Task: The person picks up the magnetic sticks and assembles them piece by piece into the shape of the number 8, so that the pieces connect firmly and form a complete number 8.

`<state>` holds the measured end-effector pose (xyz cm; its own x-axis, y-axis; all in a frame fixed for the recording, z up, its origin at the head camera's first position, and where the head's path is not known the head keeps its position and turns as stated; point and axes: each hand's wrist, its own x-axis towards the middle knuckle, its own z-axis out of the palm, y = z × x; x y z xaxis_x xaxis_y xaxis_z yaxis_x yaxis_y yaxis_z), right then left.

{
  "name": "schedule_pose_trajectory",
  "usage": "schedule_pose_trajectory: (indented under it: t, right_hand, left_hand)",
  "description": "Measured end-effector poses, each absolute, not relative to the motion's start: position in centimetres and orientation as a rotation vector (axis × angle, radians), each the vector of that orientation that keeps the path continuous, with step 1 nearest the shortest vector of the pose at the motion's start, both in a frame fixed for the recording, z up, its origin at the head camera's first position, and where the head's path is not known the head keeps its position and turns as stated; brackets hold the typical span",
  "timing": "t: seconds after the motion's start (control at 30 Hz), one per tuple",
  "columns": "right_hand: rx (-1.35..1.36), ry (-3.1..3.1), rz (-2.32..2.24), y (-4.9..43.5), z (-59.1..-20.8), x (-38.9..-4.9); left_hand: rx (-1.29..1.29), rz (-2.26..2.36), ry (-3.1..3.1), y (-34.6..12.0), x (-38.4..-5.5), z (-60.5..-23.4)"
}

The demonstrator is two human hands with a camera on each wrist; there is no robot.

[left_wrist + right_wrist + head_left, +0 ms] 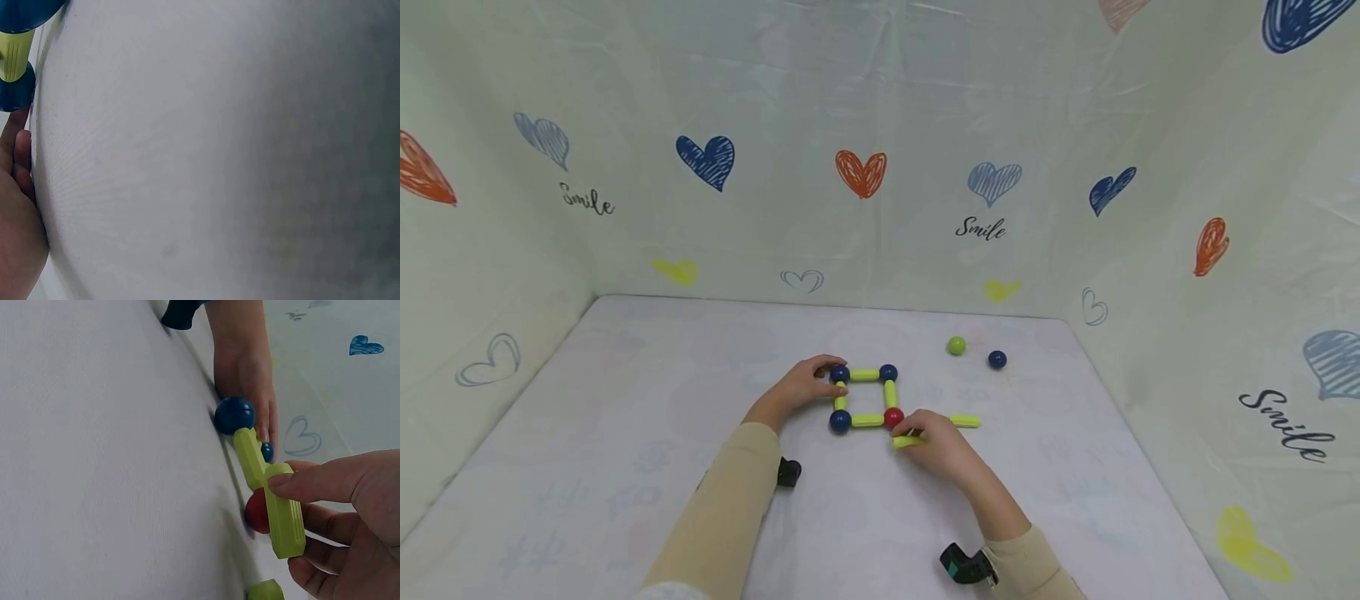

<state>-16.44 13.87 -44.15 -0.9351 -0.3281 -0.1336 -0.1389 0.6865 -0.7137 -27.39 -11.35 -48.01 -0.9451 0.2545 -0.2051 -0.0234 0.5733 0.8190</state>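
Observation:
A square of yellow-green building rods and balls lies on the white table, with a red ball (893,417) at its near right corner and blue balls at the others. My left hand (805,384) holds its left side, fingers at the far left blue ball (840,374) and thumb by the left rod (840,402). Between thumb and fingers, my right hand (936,446) pinches a loose yellow-green rod (285,515). This rod is just beside the red ball; the right wrist view shows it overlapping the ball, so I cannot tell whether they touch.
Another yellow-green rod (966,422) lies to the right, beyond my right hand. Farther back on the table (685,358) rest a loose green ball (957,345) and a loose blue ball (997,359). A heart-printed sheet (917,100) rises behind and around the sides.

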Motion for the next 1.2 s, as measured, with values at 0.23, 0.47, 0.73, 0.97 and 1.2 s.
schedule_pose_trajectory:
  t: [0.23,0.47,0.73,0.97,1.2]
  right_hand:
    - [-0.411,2.609,-1.133,12.5,-44.3,-15.9]
    - [-0.423,2.583,-1.148,11.5,-44.7,-15.3]
    - [-0.464,2.556,-1.21,10.6,-45.1,-15.1]
    - [-0.489,2.547,-1.26,9.3,-45.8,-14.9]
    - [-0.464,2.501,-1.322,8.3,-46.4,-14.8]
  left_hand:
    - [0.196,1.314,2.507,-11.3,-27.4,-48.0]
    - [0.204,1.324,2.5,-11.4,-27.4,-48.3]
    - [0.184,1.334,2.507,-11.3,-27.4,-48.3]
    - [0.198,1.336,2.518,-11.4,-27.3,-48.1]
    - [0.2,1.339,2.521,-11.3,-27.1,-48.0]
